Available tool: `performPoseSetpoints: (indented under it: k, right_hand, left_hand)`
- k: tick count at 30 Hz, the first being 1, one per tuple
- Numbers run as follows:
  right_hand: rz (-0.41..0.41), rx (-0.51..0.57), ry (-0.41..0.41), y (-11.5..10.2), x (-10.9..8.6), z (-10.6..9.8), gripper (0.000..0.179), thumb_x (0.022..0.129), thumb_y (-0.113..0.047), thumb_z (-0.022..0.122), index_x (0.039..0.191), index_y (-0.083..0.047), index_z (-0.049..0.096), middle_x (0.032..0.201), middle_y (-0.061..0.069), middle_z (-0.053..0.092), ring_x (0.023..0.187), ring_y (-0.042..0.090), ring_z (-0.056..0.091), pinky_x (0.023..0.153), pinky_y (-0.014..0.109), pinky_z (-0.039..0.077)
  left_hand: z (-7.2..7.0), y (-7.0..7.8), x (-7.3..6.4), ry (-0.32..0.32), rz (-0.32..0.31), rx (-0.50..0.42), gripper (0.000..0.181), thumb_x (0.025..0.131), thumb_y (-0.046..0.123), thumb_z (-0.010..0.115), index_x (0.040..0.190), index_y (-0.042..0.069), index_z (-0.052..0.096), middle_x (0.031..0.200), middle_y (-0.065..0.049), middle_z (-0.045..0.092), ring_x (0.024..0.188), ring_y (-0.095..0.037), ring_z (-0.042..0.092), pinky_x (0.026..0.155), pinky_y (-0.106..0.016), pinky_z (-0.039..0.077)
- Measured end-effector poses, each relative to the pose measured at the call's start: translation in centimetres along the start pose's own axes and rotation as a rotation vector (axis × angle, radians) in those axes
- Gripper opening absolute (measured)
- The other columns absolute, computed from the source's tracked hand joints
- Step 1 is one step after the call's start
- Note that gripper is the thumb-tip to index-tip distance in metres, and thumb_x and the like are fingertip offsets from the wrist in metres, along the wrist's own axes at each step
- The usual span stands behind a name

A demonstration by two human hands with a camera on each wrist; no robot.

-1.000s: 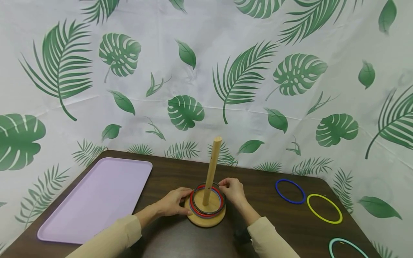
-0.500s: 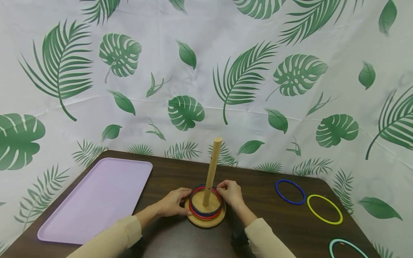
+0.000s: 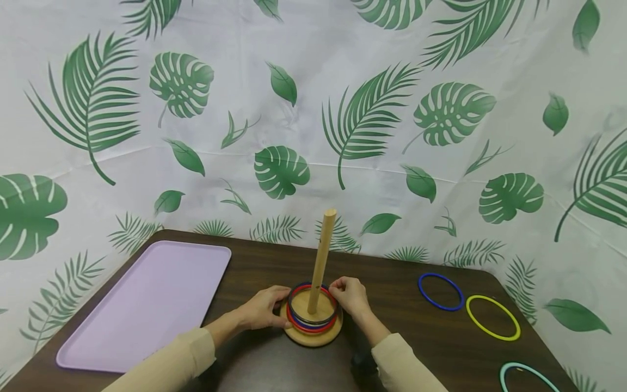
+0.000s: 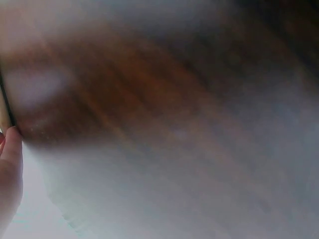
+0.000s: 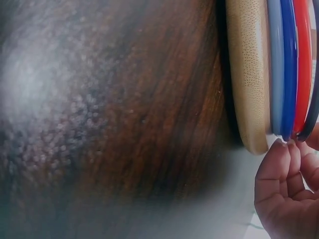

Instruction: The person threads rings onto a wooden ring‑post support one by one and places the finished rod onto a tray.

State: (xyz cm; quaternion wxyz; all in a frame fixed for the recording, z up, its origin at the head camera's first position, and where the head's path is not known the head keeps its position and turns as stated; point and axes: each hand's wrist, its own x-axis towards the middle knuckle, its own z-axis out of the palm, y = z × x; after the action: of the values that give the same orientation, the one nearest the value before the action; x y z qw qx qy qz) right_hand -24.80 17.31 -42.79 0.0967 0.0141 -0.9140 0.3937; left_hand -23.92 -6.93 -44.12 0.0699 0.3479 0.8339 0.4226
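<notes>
A wooden peg [image 3: 322, 261] rises from a round wooden base [image 3: 315, 341] on the dark table. Several rings lie round its foot; in the right wrist view a pale blue ring [image 5: 275, 64], a blue ring [image 5: 289, 64], a red ring [image 5: 302, 55] and a dark ring [image 5: 314, 107] are stacked on the base. At the stack's far right side my right hand [image 3: 350, 293] pinches the dark ring. My left hand [image 3: 260, 310] grips the left side of the base, thumb at the front; a fingertip of it [image 4: 12, 137] shows in the left wrist view, which is mostly blurred.
To the left lies a lilac tray [image 3: 147, 305]. On the right are a blue ring [image 3: 419, 288], a yellow ring [image 3: 517, 326] and a mint ring [image 3: 503, 375], partly out of view. A leaf-print cloth [image 3: 294, 125] hangs behind the table's back edge.
My right hand has moved slightly left and down, and the dark ring has shifted left with it, closer in line with the stack. My left hand stays put.
</notes>
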Motion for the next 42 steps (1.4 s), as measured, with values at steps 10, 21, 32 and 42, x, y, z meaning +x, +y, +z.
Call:
performPoseSetpoints:
  k: [10,21,32,42]
  right_hand:
    - [0.015,0.053,-0.023,0.3,-0.1,-0.3,0.011,0.083,-0.014,0.067,0.082,-0.003,0.070,0.071,0.002,0.065,0.063,0.009,0.052,0.056,0.025,0.049]
    - [0.142,0.260,0.055,2.1,0.5,-2.9,0.016,0.089,-0.009,0.062,0.095,0.006,0.066,0.081,0.012,0.064,0.065,0.019,0.063,0.057,0.026,0.058]
    - [0.193,0.279,0.240,6.6,0.8,-9.3,0.023,0.090,-0.007,0.061,0.104,0.011,0.062,0.083,0.014,0.065,0.059,0.008,0.061,0.056,0.015,0.054]
    - [0.288,0.355,0.346,10.9,0.2,-14.7,0.033,0.091,-0.002,0.056,0.117,0.018,0.052,0.064,-0.014,0.057,0.055,-0.006,0.055,0.057,0.012,0.053]
  left_hand:
    - [0.0,0.1,0.0,0.003,0.007,0.000,0.069,0.073,0.015,0.080,0.127,-0.014,0.048,0.131,-0.028,0.046,0.123,-0.041,0.044,0.097,-0.041,0.047]
    - [0.1,-0.1,-0.1,-0.007,-0.012,-0.024,0.070,0.074,0.015,0.079,0.129,-0.014,0.047,0.132,-0.027,0.046,0.124,-0.039,0.044,0.098,-0.041,0.046]
    - [-0.1,0.1,-0.2,0.002,-0.006,0.010,0.071,0.074,0.017,0.079,0.129,-0.014,0.047,0.131,-0.028,0.047,0.123,-0.040,0.045,0.097,-0.041,0.048]
    - [0.0,0.1,-0.1,-0.002,-0.008,-0.018,0.070,0.075,0.016,0.079,0.129,-0.014,0.047,0.132,-0.028,0.046,0.123,-0.040,0.044,0.097,-0.040,0.048]
